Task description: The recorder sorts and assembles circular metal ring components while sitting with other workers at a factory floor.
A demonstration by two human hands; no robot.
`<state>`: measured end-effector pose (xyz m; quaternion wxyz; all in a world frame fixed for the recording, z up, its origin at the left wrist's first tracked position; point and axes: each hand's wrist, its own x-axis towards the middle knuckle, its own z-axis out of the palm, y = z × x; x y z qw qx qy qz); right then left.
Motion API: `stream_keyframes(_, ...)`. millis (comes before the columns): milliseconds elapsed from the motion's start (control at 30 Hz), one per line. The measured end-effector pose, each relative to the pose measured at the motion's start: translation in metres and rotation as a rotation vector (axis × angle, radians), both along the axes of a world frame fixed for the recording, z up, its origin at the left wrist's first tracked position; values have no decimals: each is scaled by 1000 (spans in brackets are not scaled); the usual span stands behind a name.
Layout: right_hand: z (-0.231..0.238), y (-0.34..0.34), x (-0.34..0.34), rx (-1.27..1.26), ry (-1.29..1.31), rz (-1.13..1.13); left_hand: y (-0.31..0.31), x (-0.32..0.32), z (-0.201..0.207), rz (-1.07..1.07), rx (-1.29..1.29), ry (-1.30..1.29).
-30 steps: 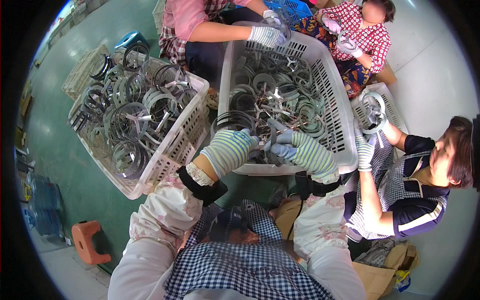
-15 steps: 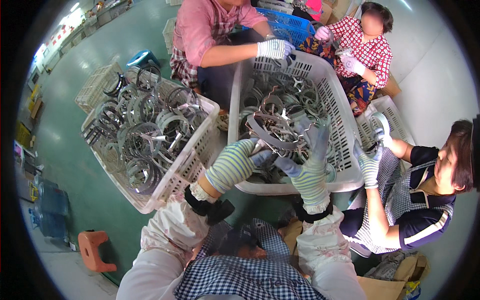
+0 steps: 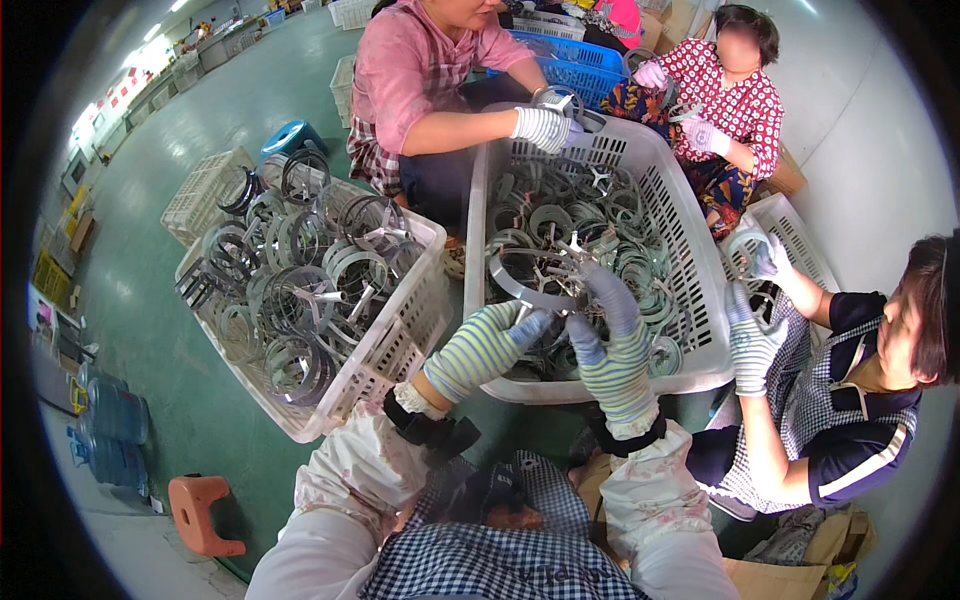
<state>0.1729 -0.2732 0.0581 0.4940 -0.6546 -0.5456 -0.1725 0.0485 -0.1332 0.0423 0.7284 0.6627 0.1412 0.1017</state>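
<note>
Metal ring (image 3: 545,298): hung above the white basket (image 3: 700,378), nearer its left edge
Left hand (image 3: 475,350): fingers looked closed on the ring's near rim
Right hand (image 3: 615,365): spread by its right end; grasp could not be told
Handling: seemingly positioning, calling for steady fingers
Heaped rings (image 3: 550,216): partly hidden behind both hands

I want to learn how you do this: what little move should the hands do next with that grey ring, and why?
Perhaps the right hand should gently close on the right end of the grey ring to steady it. The left hand seems to pinch its near edge, while the right one is beside it, fingers apart, above a white basket of tangled rings.
</note>
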Motion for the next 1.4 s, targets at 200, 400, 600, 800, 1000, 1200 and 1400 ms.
stream_keyframes(200,-8,-4,14,-132,294,198,10,-11,13,-222,-43,20)
stream_keyframes(400,-5,-5,8,-52,395,136,5,-9,11,-293,-75,-48)
stream_keyframes(600,-18,-5,14,-21,295,94,7,-9,13,-325,-220,-9)
stream_keyframes(800,-6,-11,18,-8,608,63,12,-9,18,-160,-330,-68)
stream_keyframes(1000,5,-9,1,-479,369,-206,19,-17,19,32,-332,-140)
stream_keyframes(1200,-20,-3,14,-209,39,-321,21,-5,-5,91,-51,-234)
stream_keyframes(1400,-21,-1,12,-456,359,-318,13,-13,1,107,-30,-272)
